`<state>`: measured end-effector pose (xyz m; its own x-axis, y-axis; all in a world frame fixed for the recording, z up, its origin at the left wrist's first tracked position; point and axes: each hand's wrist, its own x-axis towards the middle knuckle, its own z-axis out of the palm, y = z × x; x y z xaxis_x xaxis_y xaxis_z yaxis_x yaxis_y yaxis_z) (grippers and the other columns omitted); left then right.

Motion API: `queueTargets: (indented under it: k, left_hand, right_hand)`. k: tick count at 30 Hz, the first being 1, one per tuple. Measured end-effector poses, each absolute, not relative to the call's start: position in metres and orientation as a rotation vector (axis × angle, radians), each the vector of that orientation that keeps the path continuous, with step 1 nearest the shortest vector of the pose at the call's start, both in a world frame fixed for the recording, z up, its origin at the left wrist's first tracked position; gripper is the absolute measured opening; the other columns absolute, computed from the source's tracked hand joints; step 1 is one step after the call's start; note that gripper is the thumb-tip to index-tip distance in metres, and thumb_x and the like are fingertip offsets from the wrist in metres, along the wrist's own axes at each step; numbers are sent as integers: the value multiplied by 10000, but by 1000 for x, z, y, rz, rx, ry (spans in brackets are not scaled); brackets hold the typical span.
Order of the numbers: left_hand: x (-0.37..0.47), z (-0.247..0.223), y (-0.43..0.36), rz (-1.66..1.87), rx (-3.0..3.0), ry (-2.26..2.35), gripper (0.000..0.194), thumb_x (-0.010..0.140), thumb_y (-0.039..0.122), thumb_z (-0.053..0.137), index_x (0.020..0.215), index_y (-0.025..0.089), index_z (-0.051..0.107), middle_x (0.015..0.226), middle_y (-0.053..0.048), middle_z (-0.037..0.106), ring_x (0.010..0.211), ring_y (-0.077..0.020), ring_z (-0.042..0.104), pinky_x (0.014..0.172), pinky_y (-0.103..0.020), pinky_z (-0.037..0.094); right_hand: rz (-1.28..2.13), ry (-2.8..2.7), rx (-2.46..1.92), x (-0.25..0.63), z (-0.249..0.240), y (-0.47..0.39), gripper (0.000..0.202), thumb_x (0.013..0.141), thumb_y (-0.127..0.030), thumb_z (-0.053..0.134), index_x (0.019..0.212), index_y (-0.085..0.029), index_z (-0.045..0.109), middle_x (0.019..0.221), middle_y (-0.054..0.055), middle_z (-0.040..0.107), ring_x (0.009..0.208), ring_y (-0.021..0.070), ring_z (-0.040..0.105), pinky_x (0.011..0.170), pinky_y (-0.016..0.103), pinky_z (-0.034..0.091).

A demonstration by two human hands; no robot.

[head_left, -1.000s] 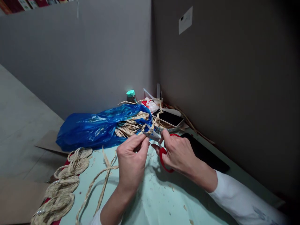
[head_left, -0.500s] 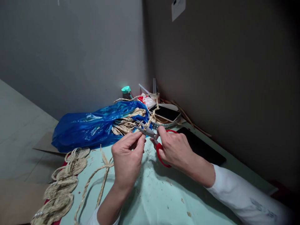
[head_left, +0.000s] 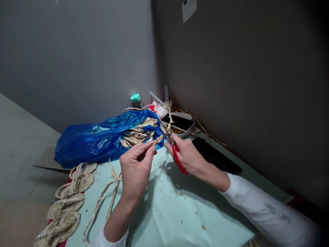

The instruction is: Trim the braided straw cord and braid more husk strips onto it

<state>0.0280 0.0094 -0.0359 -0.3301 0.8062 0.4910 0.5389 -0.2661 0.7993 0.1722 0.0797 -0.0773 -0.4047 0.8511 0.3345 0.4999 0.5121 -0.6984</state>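
Observation:
Between thumb and fingertips, my left hand (head_left: 136,168) pinches a braided straw cord (head_left: 158,139). My right hand (head_left: 189,154) is wrapped round red-handled scissors (head_left: 178,157), whose blades point up and away beside the cord. The cord runs on from my left fingertips past the blades and up over a phone. Behind my left hand, a blue plastic bag (head_left: 87,142) lies on its side with pale straw strands (head_left: 137,135) in its mouth. A twisted straw rope (head_left: 99,202) lies on the table left of my left wrist.
Coiled straw pieces (head_left: 65,214) line the left edge of the pale green table (head_left: 169,223). A phone (head_left: 180,122), a bottle with a turquoise cap (head_left: 135,98) and a red-and-white packet stand near the wall corner. A black flat object (head_left: 216,156) lies right of my right hand.
The scissors have turned so their blades point away and up instead of left across my left fingertips. My right hand has shifted slightly up, and the view has moved a little.

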Motion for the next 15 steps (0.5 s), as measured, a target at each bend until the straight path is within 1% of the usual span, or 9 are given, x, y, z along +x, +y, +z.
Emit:
queueTargets:
  k: [3, 5, 7, 8, 10, 12, 13, 15]
  left_hand:
    - [28, -33, 7, 1636, 1660, 1718, 93, 776, 189, 700, 809, 202, 787, 677, 10, 699, 600, -109, 601, 550, -197, 462]
    - [28, -31, 5, 1640, 1638, 1699, 87, 770, 196, 710, 811, 200, 787, 690, 2, 709, 612, -118, 612, 564, -206, 469]
    - [26, -29, 5, 1624, 1584, 1666, 99, 767, 220, 717, 833, 197, 788, 697, -5, 714, 601, -122, 607, 561, -216, 468]
    - [25, -28, 5, 1607, 1551, 1647, 109, 766, 236, 722, 842, 195, 788, 687, -5, 710, 582, -118, 594, 551, -219, 462]
    - [22, -28, 7, 1574, 1482, 1602, 123, 759, 268, 735, 841, 193, 790, 646, 2, 688, 543, -105, 554, 528, -217, 442]
    - [18, -29, 10, 1561, 1413, 1558, 137, 738, 290, 760, 825, 189, 790, 613, 9, 661, 522, -92, 512, 504, -210, 413]
    - [16, -30, 11, 1549, 1386, 1539, 149, 726, 298, 771, 823, 187, 790, 608, 10, 652, 511, -85, 487, 488, -207, 393]
    - [14, -32, 13, 1492, 1361, 1514, 169, 712, 306, 781, 829, 184, 792, 606, 13, 636, 483, -68, 427, 449, -199, 339]
  right_hand:
    - [1052, -1778, -1046, 178, -71, 86, 310, 940, -480, 432, 793, -209, 458, 539, -29, 560, 409, 108, 483, 439, 222, 353]
    - [1286, -1651, -969, 181, -67, 88, 337, 920, -529, 460, 807, -211, 452, 528, -39, 565, 364, 95, 455, 374, 202, 338]
    - [1490, -1545, -870, 181, -65, 87, 358, 892, -562, 504, 851, -210, 457, 559, -31, 597, 363, 94, 471, 338, 187, 336]
    - [1573, -1491, -818, 181, -64, 86, 367, 878, -569, 530, 874, -208, 460, 587, -21, 617, 383, 97, 502, 345, 183, 359]
    - [1694, -1372, -728, 178, -63, 85, 379, 854, -558, 586, 903, -202, 468, 669, 6, 660, 471, 117, 594, 416, 198, 449]
    - [1753, -1240, -637, 176, -63, 84, 372, 825, -513, 654, 913, -194, 486, 770, 31, 690, 602, 143, 668, 547, 241, 535]
    - [1766, -1172, -594, 175, -64, 83, 363, 808, -479, 691, 913, -189, 499, 816, 37, 695, 668, 151, 687, 617, 259, 557]
    - [1778, -1044, -525, 175, -64, 84, 340, 773, -402, 749, 902, -178, 528, 875, 38, 696, 761, 144, 691, 722, 263, 561]
